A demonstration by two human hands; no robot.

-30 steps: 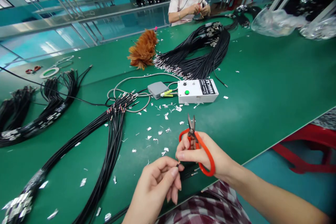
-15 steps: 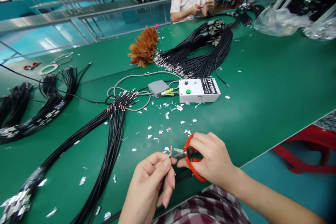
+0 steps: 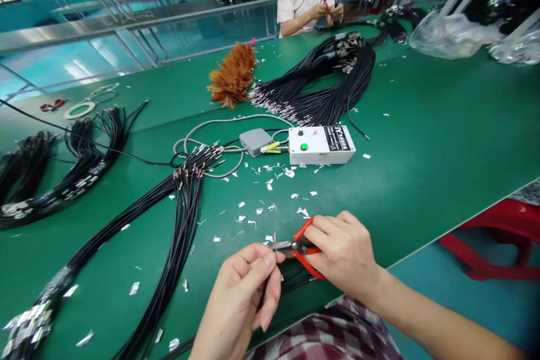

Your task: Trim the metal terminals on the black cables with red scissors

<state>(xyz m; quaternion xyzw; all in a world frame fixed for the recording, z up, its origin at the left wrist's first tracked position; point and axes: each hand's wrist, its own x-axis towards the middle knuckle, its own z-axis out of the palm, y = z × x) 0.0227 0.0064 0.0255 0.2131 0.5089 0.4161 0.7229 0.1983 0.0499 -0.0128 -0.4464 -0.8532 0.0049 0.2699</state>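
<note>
Between thumb and fingers, my left hand [image 3: 248,281] pinches a black cable [image 3: 262,296] close to its stripped end. Thin coloured wires [image 3: 274,237] poke up from that end. My right hand [image 3: 341,247] is wrapped round red-handled scissors [image 3: 313,271]; their blades lie nearly closed across the wires, just above my left fingertips. More dark cables [image 3: 297,281] run behind my hands, partly hidden. Left of my hands, a bundle of black cables [image 3: 179,225] with stripped ends lies on the green table.
A white box with a green button [image 3: 323,146], a grey block [image 3: 255,142] and scattered foil scraps [image 3: 270,184] lie beyond my hands. Farther off are a brown feather duster [image 3: 233,76] and a large cable bundle [image 3: 320,79]. A co-worker [image 3: 306,0] sits across the table. A red stool [image 3: 493,236] stands right.
The scissors' blades have closed across the wires, and their handles have drawn together in my right hand. My left hand keeps its pinch on the cable. Across the table, the co-worker's hands have shifted.
</note>
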